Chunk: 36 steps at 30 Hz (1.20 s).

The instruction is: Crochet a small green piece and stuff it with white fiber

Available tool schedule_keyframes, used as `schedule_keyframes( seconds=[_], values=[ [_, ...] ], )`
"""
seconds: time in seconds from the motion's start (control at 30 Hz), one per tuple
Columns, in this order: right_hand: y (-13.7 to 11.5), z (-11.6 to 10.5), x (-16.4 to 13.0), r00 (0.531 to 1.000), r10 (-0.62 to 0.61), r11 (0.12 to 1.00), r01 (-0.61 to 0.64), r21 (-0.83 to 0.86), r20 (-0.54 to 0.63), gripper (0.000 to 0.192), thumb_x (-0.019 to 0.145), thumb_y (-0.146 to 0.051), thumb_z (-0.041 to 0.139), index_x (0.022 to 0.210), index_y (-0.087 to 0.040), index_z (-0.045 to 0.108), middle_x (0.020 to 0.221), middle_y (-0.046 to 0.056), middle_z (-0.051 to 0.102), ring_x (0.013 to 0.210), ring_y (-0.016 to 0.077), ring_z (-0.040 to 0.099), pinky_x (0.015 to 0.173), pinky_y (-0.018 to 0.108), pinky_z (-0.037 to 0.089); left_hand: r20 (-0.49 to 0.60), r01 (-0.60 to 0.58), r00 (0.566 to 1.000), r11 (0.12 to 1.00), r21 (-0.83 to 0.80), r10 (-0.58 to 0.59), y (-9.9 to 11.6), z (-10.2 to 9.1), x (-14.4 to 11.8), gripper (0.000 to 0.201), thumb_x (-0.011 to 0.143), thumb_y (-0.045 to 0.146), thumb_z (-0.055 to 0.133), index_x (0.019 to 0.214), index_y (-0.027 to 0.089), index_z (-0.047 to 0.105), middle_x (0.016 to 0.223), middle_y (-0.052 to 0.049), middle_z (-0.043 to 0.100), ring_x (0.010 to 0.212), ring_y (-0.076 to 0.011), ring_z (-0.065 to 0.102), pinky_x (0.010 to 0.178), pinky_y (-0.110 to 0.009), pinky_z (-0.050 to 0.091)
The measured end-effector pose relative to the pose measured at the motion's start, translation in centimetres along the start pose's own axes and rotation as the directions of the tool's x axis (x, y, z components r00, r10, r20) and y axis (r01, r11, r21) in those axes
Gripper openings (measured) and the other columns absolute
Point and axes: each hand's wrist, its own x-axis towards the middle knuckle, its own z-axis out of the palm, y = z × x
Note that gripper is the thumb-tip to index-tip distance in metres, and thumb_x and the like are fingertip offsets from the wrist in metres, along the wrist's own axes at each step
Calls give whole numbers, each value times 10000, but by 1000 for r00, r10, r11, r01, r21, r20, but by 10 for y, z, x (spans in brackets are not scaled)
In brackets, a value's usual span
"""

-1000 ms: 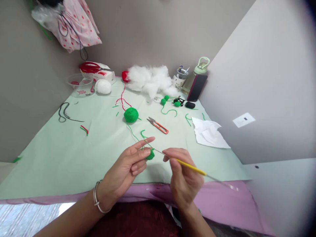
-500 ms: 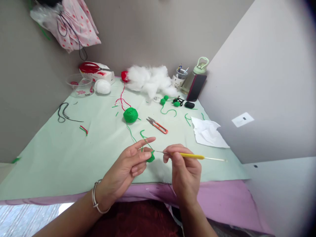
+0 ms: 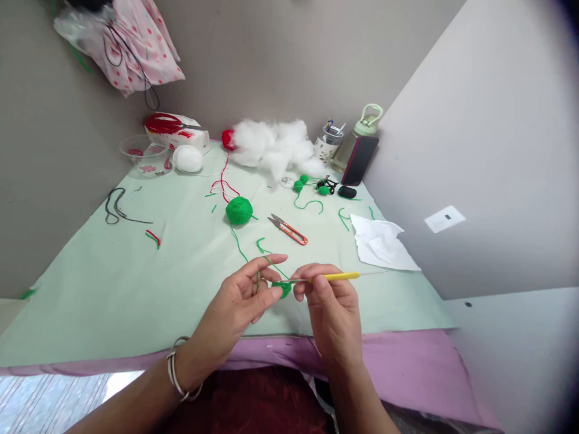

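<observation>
My left hand [image 3: 246,292] pinches a small green crochet piece [image 3: 284,290] between thumb and fingers, its index finger stretched out with green yarn running over it. My right hand [image 3: 332,307] is closed around the yellow handle of a crochet hook [image 3: 339,276]. The hook's thin metal shaft reaches left to the top edge of the crochet piece, with green yarn on it. From the left hand the yarn leads back to a green yarn ball [image 3: 239,210] on the table. Part of the crochet piece is hidden behind my left thumb.
Orange thread snips [image 3: 289,229] lie beyond my hands. White stuffing [image 3: 274,147], a white yarn ball [image 3: 187,159] and a plastic tub [image 3: 147,158] stand at the back. Small green crocheted balls [image 3: 298,185], a phone [image 3: 360,160], a bottle [image 3: 350,147] and crumpled paper [image 3: 382,244] are to the right.
My right hand and the hook have moved slightly left, the shaft now lying over the crochet piece. The piece has shifted a little right and my left hand has turned slightly.
</observation>
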Motion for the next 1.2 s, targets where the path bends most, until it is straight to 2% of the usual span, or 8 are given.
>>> schedule_keyframes(
  seconds=[0.2, 0.43, 0.7, 0.87, 0.93, 1.0, 1.1, 1.2],
  values=[
    [-5, -1, -1, 998, -50, 999, 50, -10, 26, 218, 1055, -320, 607, 928, -210, 746, 868, 41, 759, 694, 142, 673, 667, 290, 575, -21, -33, 999, 998, 45, 34, -1, -1, -1, 375, 929, 308, 785, 1302, 334, 748, 949, 18, 602, 648, -91, 406, 560, -235, 339],
    [-10, -6, -13, 965, -225, 914, 256, -314, 132, 226, 1068, -150, 530, 1060, -247, 734, 956, 38, 759, 823, 165, 701, 755, 323, 590, -71, -50, 996, 986, 160, 62, 0, 0, -4, 392, 929, 263, 761, 1316, 318, 734, 936, 20, 589, 695, -111, 452, 708, -267, 425],
    [-11, -5, -13, 811, -415, 599, 584, -548, 412, 281, 1017, -57, 525, 1202, -215, 665, 1032, 98, 758, 913, 200, 730, 757, 341, 636, -212, -155, 948, 924, 349, 239, -1, 9, -7, 281, 873, 189, 769, 1144, 261, 788, 844, 35, 580, 607, -94, 446, 695, -265, 477],
    [4, -4, -17, 689, -571, 332, 691, -642, 447, 347, 998, -81, 602, 1286, -237, 715, 1107, 110, 734, 1011, 235, 733, 780, 360, 649, -124, -45, 991, 999, 22, 48, 2, 11, -6, 527, 830, 222, 846, 1338, 278, 714, 890, 39, 615, 536, -41, 374, 504, -188, 359],
    [4, -5, -17, 722, -570, 407, 663, -628, 393, 335, 999, -83, 606, 1254, -255, 737, 1103, 99, 733, 1005, 233, 731, 783, 365, 644, 7, 120, 993, 975, -188, -121, 5, 8, -3, 602, 824, 275, 874, 1392, 237, 675, 832, 52, 593, 482, -10, 289, 442, -166, 257],
    [0, -5, -15, 817, -508, 611, 565, -555, 272, 303, 1016, -77, 572, 1188, -254, 749, 1024, 75, 743, 924, 209, 721, 751, 350, 628, 81, 212, 977, 930, -300, -197, 9, 4, 0, 567, 823, 276, 884, 1351, 184, 697, 779, 64, 563, 461, 13, 225, 428, -152, 201],
    [-7, -2, -11, 925, -367, 862, 378, -337, 97, 253, 1045, -114, 541, 1075, -243, 757, 882, 34, 722, 769, 167, 669, 685, 319, 585, 39, 162, 987, 933, -320, -158, 12, 1, 3, 493, 815, 219, 887, 1286, 195, 743, 842, 44, 596, 480, 24, 237, 433, -140, 195],
    [-7, 2, -7, 959, -272, 938, 282, -204, 75, 223, 1051, -160, 567, 1030, -246, 771, 903, 36, 735, 807, 172, 691, 702, 320, 585, 51, 123, 992, 960, -251, -114, 10, 2, 2, 497, 820, 240, 890, 1298, 259, 754, 892, 26, 622, 523, -5, 311, 429, -140, 204]
  ],
)
